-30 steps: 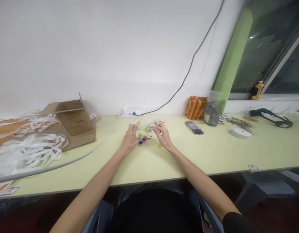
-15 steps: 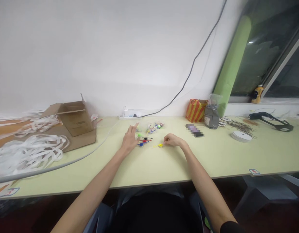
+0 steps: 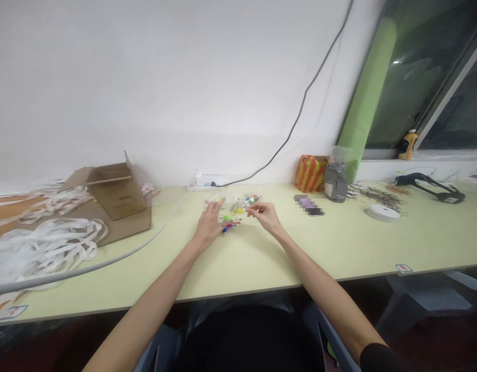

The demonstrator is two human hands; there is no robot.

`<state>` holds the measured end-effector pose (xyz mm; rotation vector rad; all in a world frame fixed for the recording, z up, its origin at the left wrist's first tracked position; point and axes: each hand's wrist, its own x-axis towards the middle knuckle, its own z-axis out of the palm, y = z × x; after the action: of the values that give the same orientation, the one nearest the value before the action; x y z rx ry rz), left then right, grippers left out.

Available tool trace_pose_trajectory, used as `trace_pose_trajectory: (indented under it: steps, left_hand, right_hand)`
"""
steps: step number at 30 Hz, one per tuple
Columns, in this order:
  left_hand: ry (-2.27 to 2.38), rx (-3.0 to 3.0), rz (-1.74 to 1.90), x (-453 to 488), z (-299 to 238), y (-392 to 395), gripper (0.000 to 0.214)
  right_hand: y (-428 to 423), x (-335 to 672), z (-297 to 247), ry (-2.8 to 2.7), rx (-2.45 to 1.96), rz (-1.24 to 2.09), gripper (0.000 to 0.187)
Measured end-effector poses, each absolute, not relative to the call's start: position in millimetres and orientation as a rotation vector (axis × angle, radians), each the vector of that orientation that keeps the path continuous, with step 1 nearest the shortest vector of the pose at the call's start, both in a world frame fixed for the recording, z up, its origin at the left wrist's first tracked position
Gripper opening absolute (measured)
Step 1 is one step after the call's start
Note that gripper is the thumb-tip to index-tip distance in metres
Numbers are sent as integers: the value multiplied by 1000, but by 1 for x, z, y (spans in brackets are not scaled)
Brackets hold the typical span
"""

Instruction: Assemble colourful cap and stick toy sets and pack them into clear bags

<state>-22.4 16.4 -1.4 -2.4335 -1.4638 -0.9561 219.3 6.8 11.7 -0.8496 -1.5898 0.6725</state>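
Long pale green table (image 3: 331, 248) runs along a white wall (image 3: 145, 88). Small bright plastic bits (image 3: 231, 217) lie in a little pile on the table, right between the two hands. Some are blue, red, green and yellow, and some look like thin sticks. Clear little bags (image 3: 242, 202) lie with them at the far side of the pile.

The left hand (image 3: 209, 225) is open with its fingers spread, right over the pile. The right hand (image 3: 266, 216) is just beside the pile, and its thumb and first finger are close together. They may pinch something, but it is too small to tell.

A phone (image 3: 308, 205), blurred out, lies to the right. Farther on are a gray can (image 3: 335, 185) and a white roll of tape (image 3: 383, 212). To the left sit a cardboard box (image 3: 116, 192) and a heap of white straps (image 3: 45, 243).
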Motion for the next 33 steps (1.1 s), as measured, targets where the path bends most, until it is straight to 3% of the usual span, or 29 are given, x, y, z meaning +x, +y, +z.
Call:
trace_pose_trajectory:
  steps: [8, 16, 22, 33]
  left_hand:
    - [-1411, -2453, -991, -19, -1, 13, 77]
    - [-1534, -2403, -1199, -26, -1, 18, 76]
    - [-1573, -2318, -1232, -36, 6, 19, 76]
    - [-1507, -2349, -1199, -35, 4, 21, 79]
  right_hand:
    - [-10, 188, 6, -1639, -755, 490, 19]
    - [-1, 191, -5, -1682, -784, 286, 41]
    - [12, 193, -24, -1931, -950, 198, 11]
    - [13, 175, -35, -2213, -1101, 66, 20]
